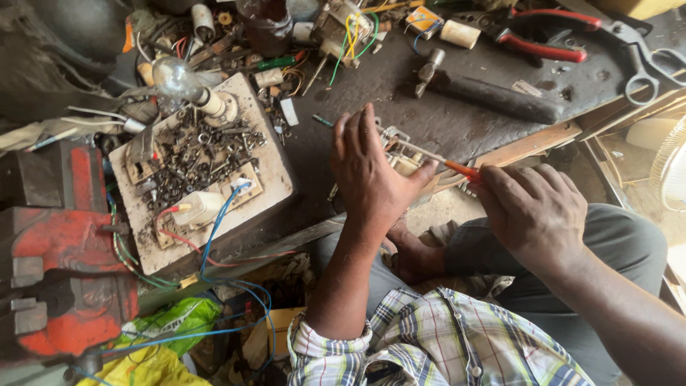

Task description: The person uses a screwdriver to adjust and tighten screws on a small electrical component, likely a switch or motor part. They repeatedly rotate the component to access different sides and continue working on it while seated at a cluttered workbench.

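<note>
Clearly the work centres on a small pale electrical part point(401, 163), with bits of bare metal showing at its upper edge, held at the near edge of the dark, grimy surface point(457, 118). The left hand point(368, 171) is cupped over it, fingers spread and thumb hooked round its right side, so most of the part is hidden. The right hand point(532, 207) is clenched round the orange handle of a screwdriver point(443, 163), whose thin metal shaft runs up-left to meet the part just beside the left thumb.

By its looks the part is light and rigid, probably brittle plastic with thin metal tabs that would bend or snag; it seems best gripped by its flat sides, as the left hand does, away from the tabs. The screwdriver is stiff and slim, and its tip could slip off towards the thumb.

To the left lies a pale board point(275, 171) strewn with screws and nuts, carrying a bulb point(179, 78) and red and blue wires. A red vise point(64, 264) sits at far left. A hammer point(493, 96) and red-handled pliers point(543, 39) lie further back, well apart from both hands.
</note>
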